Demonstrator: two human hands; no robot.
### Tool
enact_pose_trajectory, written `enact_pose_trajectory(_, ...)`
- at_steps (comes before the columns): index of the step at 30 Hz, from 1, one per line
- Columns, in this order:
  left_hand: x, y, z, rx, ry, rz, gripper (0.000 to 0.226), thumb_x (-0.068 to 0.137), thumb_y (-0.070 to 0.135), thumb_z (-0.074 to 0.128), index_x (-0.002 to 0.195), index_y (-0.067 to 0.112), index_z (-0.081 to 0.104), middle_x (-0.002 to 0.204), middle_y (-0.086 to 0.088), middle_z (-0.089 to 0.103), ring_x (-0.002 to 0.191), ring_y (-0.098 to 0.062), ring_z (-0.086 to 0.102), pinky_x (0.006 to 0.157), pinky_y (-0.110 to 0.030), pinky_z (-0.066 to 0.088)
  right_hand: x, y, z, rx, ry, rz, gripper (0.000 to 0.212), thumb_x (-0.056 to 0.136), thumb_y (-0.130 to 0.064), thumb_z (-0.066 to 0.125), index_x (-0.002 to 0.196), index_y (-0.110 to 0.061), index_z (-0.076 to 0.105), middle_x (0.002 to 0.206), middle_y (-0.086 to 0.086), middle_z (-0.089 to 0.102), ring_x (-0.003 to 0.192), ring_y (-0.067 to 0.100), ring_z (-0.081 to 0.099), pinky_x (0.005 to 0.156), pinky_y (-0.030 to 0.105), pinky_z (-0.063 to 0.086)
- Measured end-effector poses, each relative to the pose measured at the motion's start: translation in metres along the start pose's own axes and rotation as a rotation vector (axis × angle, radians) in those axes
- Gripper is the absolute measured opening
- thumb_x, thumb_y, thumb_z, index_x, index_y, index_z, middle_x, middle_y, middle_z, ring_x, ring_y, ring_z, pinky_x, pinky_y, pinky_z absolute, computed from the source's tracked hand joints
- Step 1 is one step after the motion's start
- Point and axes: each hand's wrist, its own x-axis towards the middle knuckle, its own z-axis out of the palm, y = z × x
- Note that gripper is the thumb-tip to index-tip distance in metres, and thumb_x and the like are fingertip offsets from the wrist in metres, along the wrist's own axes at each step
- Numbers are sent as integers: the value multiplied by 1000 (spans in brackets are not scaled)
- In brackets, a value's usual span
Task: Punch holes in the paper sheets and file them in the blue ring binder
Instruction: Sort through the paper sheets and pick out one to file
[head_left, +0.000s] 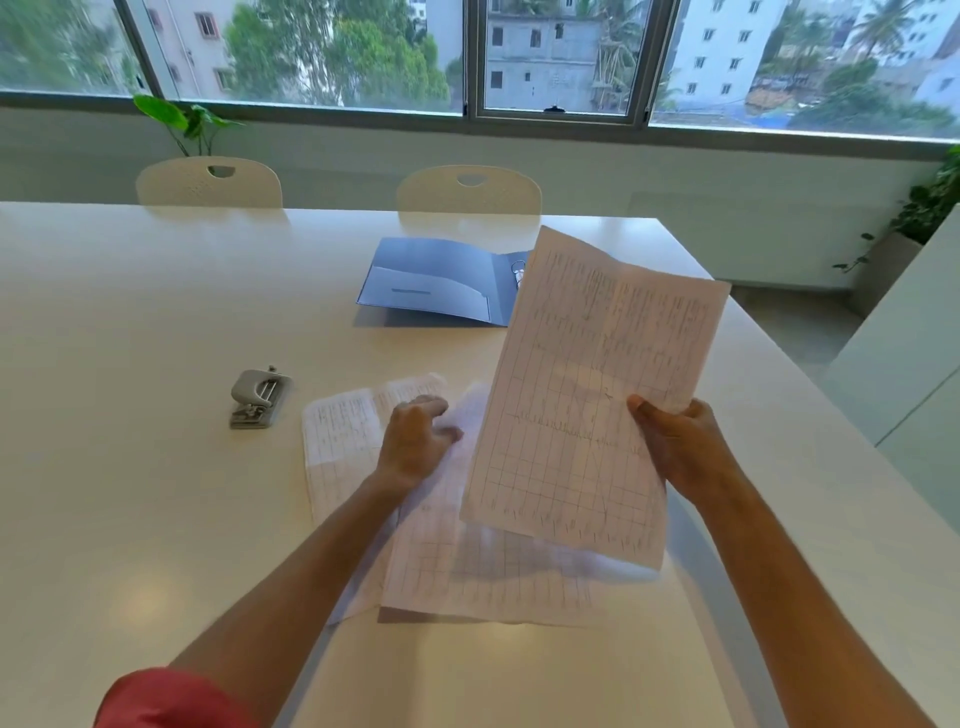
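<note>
Head view of a white table (130, 322) set before a wide window. Right of centre, the right hand (680, 447) pinches the right edge of a white printed sheet ruled with a grid (597, 395), thumb on its face, holding it raised and tilted above the table. At centre, the left hand (415, 441) lies knuckles-up on the loose white paper sheets (343, 441) spread on the table, fingers curled onto a blurred sheet; whether it actually clasps that sheet cannot be told. These sheets extend from centre toward the lower middle of the frame, partly under the raised one. Left of centre, apart from the papers, rests a small grey metal hole punch (257, 397). Above centre, farther back on the table, the blue ring binder (441, 280) lies open, its left inner cover with a pocket showing, its metal rings (518, 270) just visible at the raised sheet's upper-left edge, which hides the binder's right half. Two white plastic chair backs (208, 182) stand at the far table edge in the upper part of the frame. A red sleeve (166, 699) shows at lower left.
</note>
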Motion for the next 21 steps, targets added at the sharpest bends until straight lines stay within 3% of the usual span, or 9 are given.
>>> enact_pose_trajectory(1, -2, 8, -5, -116, 26, -81, 22, 80, 20, 74, 92, 2, 70, 90, -9, 69, 79, -24, 65, 70, -36, 56, 1, 0, -2, 24, -8, 13, 64, 54, -45, 88, 100, -9, 64, 98, 12, 73, 92, 35, 71, 67, 42, 59)
enact_pose_trajectory(3, -2, 22, -16, -352, 30, -243, 23, 83, 21, 71, 99, 4, 68, 88, -5, 67, 71, -16, 64, 58, -21, 51, 4, 0, -4, 93, -43, 40, 55, 61, -37, 86, 104, -10, 63, 102, 12, 72, 95, 36, 70, 71, 48, 58)
enact_pose_trajectory(5, -1, 29, -26, -625, -23, -326, 26, 85, 22, 68, 107, 8, 65, 97, -7, 68, 79, -17, 68, 61, -22, 53, 5, 0, -3, 152, -78, 62, 33, 75, -23, 72, 104, -12, 62, 100, 10, 72, 91, 34, 71, 70, 50, 58)
enact_pose_trajectory(7, 1, 34, -37, -840, -95, -345, 30, 88, 22, 65, 115, 9, 62, 108, -10, 68, 95, -25, 68, 69, -28, 56, 6, 1, 0, 155, -95, 80, 28, 77, -19, 68, 104, -13, 61, 99, 10, 72, 90, 33, 71, 68, 49, 58)
enact_pose_trajectory(10, 4, 41, -45, -1045, -221, -324, 33, 92, 17, 58, 123, 6, 57, 113, -11, 67, 101, -24, 67, 71, -28, 57, 6, 3, 7, 118, -122, 87, 59, 58, -34, 88, 105, -11, 62, 104, 14, 71, 96, 37, 70, 72, 53, 58)
enact_pose_trajectory(12, 5, 49, -50, -1109, -290, -296, 28, 94, 16, 53, 119, 5, 57, 108, -12, 67, 96, -26, 67, 71, -32, 58, 7, 4, 11, 72, -118, 75, 75, 45, -42, 93, 105, -9, 63, 108, 16, 70, 100, 39, 68, 76, 54, 57)
enact_pose_trajectory(17, 7, 56, -54, -1152, -354, -258, 19, 98, 22, 46, 106, 11, 59, 92, -7, 68, 80, -24, 69, 69, -38, 60, 9, 1, 12, 101, -155, 61, 73, 50, -34, 92, 110, -4, 63, 112, 18, 69, 103, 40, 67, 75, 47, 58)
enact_pose_trajectory(21, 11, 60, -52, -1151, -377, -274, 46, 90, 43, 47, 117, 8, 59, 99, -12, 68, 87, -29, 69, 70, -40, 59, 5, 1, 14, 32, -171, 19, 72, 49, -39, 92, 106, -6, 64, 103, 17, 71, 97, 39, 69, 71, 42, 59)
